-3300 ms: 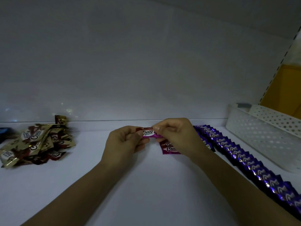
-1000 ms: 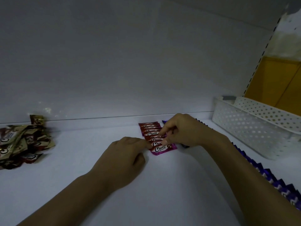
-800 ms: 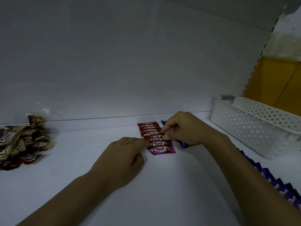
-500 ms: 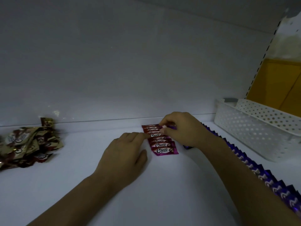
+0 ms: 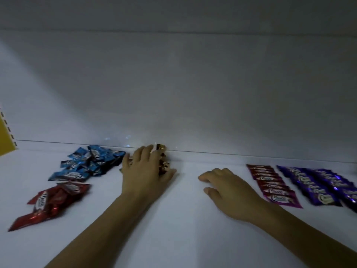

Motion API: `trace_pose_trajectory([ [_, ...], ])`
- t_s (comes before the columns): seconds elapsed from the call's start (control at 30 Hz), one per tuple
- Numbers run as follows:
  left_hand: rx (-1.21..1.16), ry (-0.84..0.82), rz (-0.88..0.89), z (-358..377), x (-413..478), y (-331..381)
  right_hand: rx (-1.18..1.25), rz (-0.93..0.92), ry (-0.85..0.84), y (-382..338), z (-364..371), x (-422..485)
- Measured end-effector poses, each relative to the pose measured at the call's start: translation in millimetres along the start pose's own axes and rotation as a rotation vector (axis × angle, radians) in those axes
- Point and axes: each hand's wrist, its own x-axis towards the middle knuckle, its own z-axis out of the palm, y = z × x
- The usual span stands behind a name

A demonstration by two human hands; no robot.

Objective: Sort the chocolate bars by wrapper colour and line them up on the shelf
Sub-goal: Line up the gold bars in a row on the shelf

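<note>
My left hand (image 5: 145, 172) lies spread flat over the loose pile of gold-and-brown bars (image 5: 163, 163) by the back wall, covering most of it. My right hand (image 5: 227, 192) hovers with relaxed fingers over the bare shelf and holds nothing. To its right lies a neat overlapping row of magenta bars (image 5: 273, 183), then a row of purple bars (image 5: 316, 185). A heap of blue bars (image 5: 87, 163) and a heap of red bars (image 5: 51, 202) lie at the left.
The white shelf (image 5: 183, 229) runs to a white back wall (image 5: 193, 93). A yellow panel with a slotted upright (image 5: 5, 136) stands at the far left edge.
My view has swung left, so the white basket is out of sight. Both hands left the magenta row; my left hand moved onto the gold-and-brown pile, my right hand drifted left.
</note>
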Motion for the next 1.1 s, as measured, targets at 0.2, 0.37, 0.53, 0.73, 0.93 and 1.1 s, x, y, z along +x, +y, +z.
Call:
trace_pose_trajectory([
  [0.2, -0.073, -0.166, -0.136, 7, 6, -9, 0.103, 0.083, 0.08, -33, 12, 39],
  [0.37, -0.135, -0.031, -0.105, 3, 9, -18, 0.042, 0.08, 0.187, -42, 32, 41],
  [0.53, -0.081, 0.036, -0.029, -2, 14, -25, 0.105, 0.026, 0.223, -41, 34, 37],
  [0.73, -0.273, 0.309, -0.033, -2, 11, -29, 0.154, 0.034, 0.191, -42, 35, 32],
  [0.93, -0.859, 0.453, -0.081, -20, 8, -21, 0.552, 0.108, 0.229, -44, 32, 36],
  [1.1, -1.362, 0.207, -0.142, -26, -10, 11, 1.186, 0.165, 0.182, -49, 7, 40],
])
